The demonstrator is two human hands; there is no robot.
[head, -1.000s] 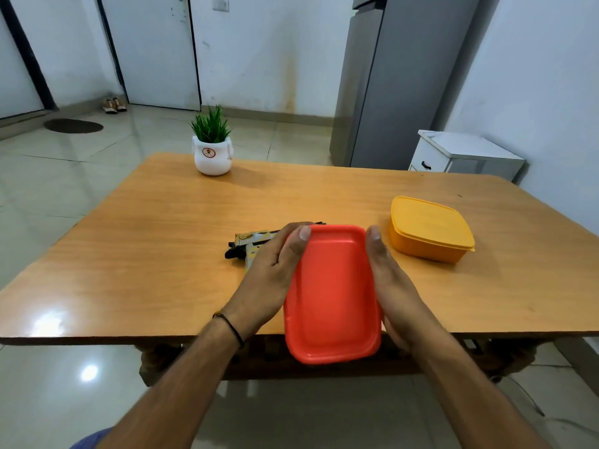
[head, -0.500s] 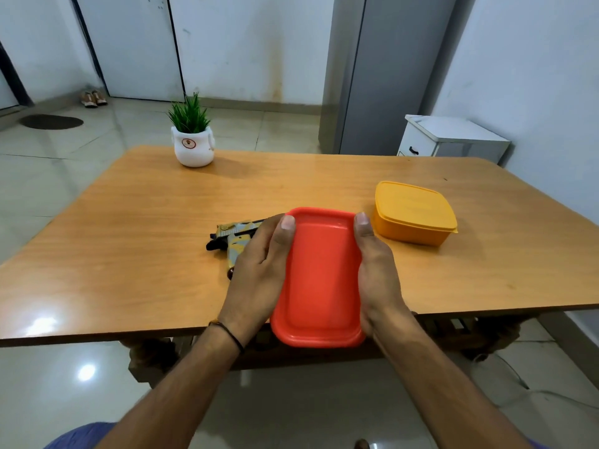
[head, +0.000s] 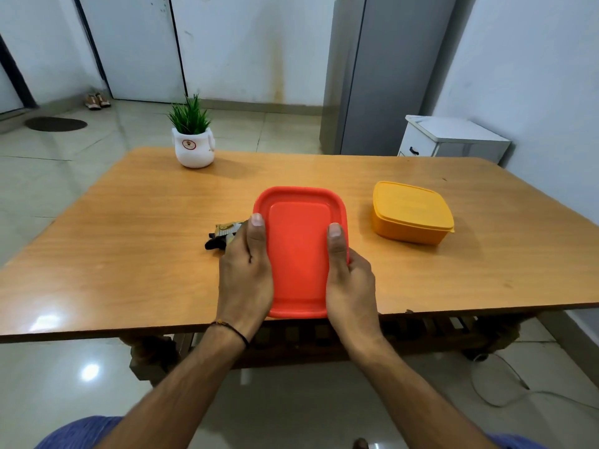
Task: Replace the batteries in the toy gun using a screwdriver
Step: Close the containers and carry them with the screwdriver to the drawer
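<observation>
The left hand (head: pixel 246 280) and right hand (head: pixel 350 286) clamp a red lidded box (head: pixel 299 247) by its sides.
The toy gun (head: pixel 223 233), yellow-patterned and black-tipped, lies on the table (head: pixel 129 238), partly hidden behind the left hand.

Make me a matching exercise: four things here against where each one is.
1 red box
2 yellow box
3 plant
4 toy gun

A partly behind left hand
B far left of table
C between left hand and right hand
D right side of table

Pairs: 1-C, 2-D, 3-B, 4-A
</observation>
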